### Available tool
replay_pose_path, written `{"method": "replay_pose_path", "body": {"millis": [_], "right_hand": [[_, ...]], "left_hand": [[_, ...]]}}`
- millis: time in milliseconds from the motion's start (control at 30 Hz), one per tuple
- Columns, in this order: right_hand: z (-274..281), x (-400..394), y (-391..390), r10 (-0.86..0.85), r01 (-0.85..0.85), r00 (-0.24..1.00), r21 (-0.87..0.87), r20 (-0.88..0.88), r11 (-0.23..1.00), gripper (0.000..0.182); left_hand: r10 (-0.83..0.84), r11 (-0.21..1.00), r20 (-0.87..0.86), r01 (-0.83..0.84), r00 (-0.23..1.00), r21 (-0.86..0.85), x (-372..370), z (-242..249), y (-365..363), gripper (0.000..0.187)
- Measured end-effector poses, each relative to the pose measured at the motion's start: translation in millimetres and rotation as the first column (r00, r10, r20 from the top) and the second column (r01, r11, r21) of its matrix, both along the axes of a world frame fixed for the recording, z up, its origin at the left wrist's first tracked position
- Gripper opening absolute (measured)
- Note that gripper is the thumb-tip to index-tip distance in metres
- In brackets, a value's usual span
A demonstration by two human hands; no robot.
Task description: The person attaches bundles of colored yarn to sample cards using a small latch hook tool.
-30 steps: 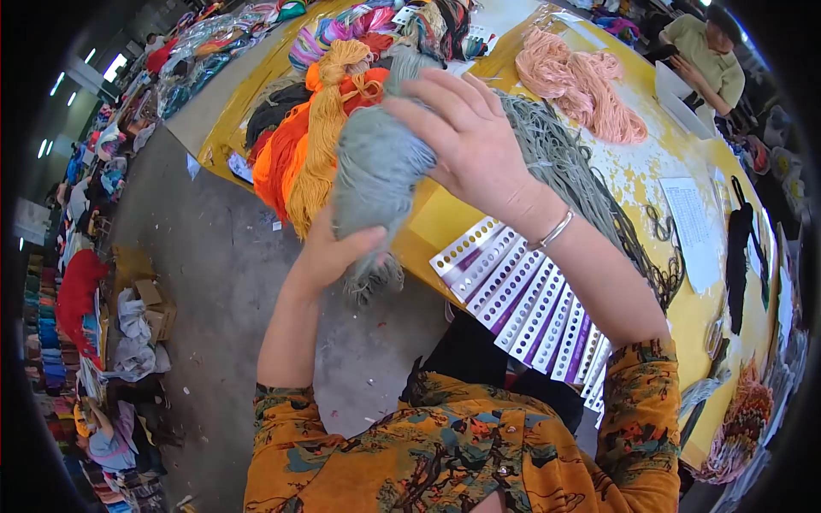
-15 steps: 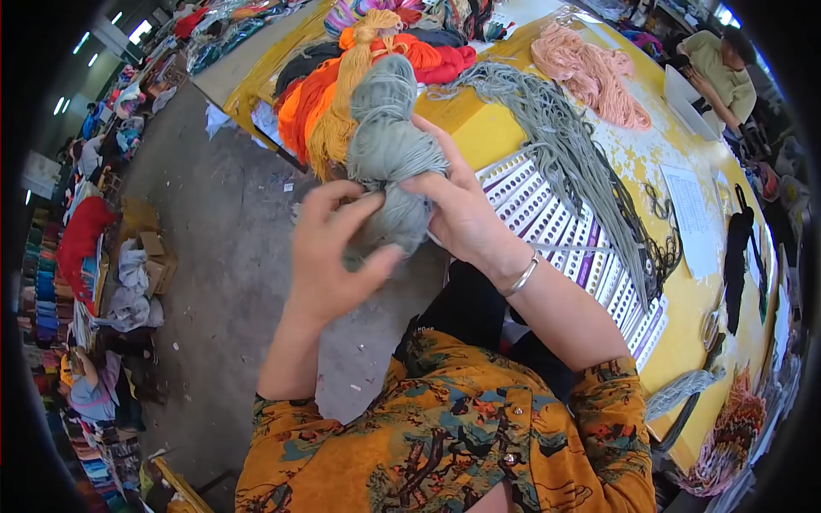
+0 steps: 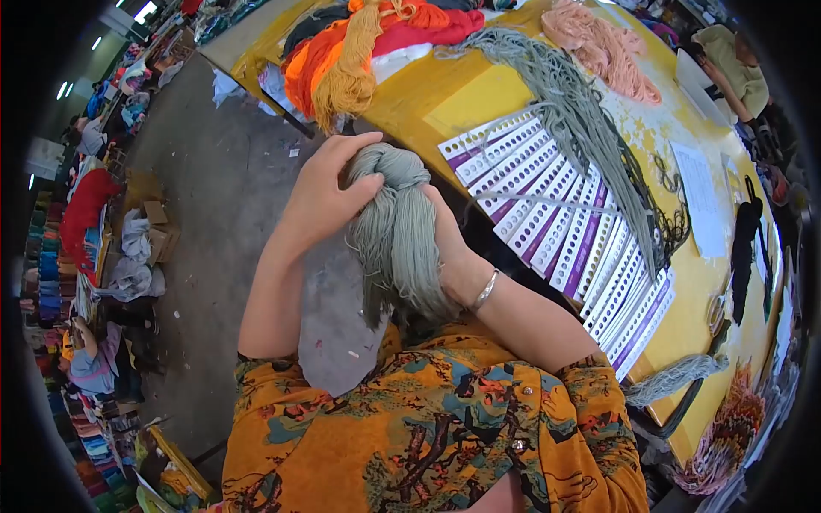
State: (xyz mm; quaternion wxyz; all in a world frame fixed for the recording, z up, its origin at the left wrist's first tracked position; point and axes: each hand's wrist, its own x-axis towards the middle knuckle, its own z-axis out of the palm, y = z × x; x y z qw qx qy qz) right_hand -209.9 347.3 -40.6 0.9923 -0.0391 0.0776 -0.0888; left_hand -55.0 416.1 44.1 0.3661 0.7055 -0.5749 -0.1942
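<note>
A grey-green yarn skein [image 3: 398, 231] hangs in front of my chest, its upper end knotted and its strands spreading downward. My left hand [image 3: 329, 192] grips the knotted top from the left, with thumb and fingers around it. Against the skein's right side lies my right hand [image 3: 451, 248], a silver bangle on its wrist; most of its fingers are hidden behind the yarn. To the right, fanned shade cards [image 3: 556, 214] with rows of small samples lie on the yellow table [image 3: 479, 115]. Long grey-green strands [image 3: 590, 128] drape over the cards.
Orange and red yarn [image 3: 312, 77], a golden skein [image 3: 351, 68] and pink yarn [image 3: 590, 38] lie at the table's far side. A printed sheet [image 3: 697, 201] and black yarn [image 3: 746, 248] are at the right. Other people [image 3: 731, 68] are at the far right and left.
The skein has come down toward my chest and its lower strands now hang loose. My left hand has moved up to the knotted top; my right hand has moved lower along the side.
</note>
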Motion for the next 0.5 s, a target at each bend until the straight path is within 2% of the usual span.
{"method": "replay_pose_path", "body": {"millis": [33, 67, 133, 167, 233, 267, 300, 333, 367, 433, 467, 500], "right_hand": [[-3, -1, 3, 0.005, -0.005, 1.000, 0.011, -0.001, 1.000, 0.061], [-6, 0, 4, 0.012, -0.013, 0.999, 0.017, 0.041, 1.000, 0.059], [-10, 3, 3, 0.025, -0.027, 0.996, 0.030, 0.080, 0.999, 0.057], [-6, 6, 1, 0.064, -0.063, 0.997, -0.025, 0.038, 0.998, 0.055], [2, 9, -4, 0.119, -0.119, 0.993, -0.091, -0.002, 0.989, 0.052], [14, 8, -6, 0.132, -0.136, 0.990, -0.135, -0.037, 0.981, 0.052], [25, 7, -7, 0.139, -0.150, 0.988, -0.175, -0.072, 0.973, 0.052], [34, 6, -7, 0.125, -0.120, 0.992, -0.209, 0.015, 0.971, 0.052], [29, 8, -7, 0.117, -0.112, 0.993, -0.200, 0.015, 0.973, 0.052], [16, 12, -11, 0.130, -0.109, 0.991, -0.382, 0.030, 0.918, 0.053], [12, 16, -9, 0.085, -0.079, 0.996, -0.587, -0.017, 0.806, 0.056], [9, 13, -11, 0.073, -0.070, 0.997, -0.584, -0.018, 0.809, 0.056]], "left_hand": [[0.018, 0.999, -0.142, -0.012, 0.990, 0.046, 0, -1, 4, 0.050], [0.025, 0.998, -0.142, -0.018, 0.990, 0.054, 1, -3, 7, 0.050], [0.046, 0.999, -0.069, -0.045, 0.997, 0.026, 7, -8, 14, 0.049], [0.054, 0.998, -0.070, -0.052, 0.996, 0.031, 12, -9, 15, 0.049], [0.038, 0.997, 0.024, -0.037, 0.999, -0.071, 24, -10, 18, 0.049], [0.059, 0.995, -0.120, -0.068, 0.991, -0.073, 21, -1, 17, 0.042], [0.063, 0.985, -0.381, -0.118, 0.922, -0.124, 23, 3, 18, 0.036], [0.044, 0.972, -0.614, -0.177, 0.788, -0.157, 27, 4, 19, 0.031], [-0.008, 0.955, -0.715, -0.206, 0.699, -0.212, 39, 1, 20, 0.029], [-0.166, 0.891, -0.921, -0.347, 0.352, -0.292, 52, -13, 27, 0.040], [-0.382, 0.900, -0.924, -0.221, 0.021, -0.377, 58, -18, 33, 0.046], [-0.379, 0.903, -0.925, -0.210, 0.015, -0.374, 63, -24, 30, 0.046]]}}
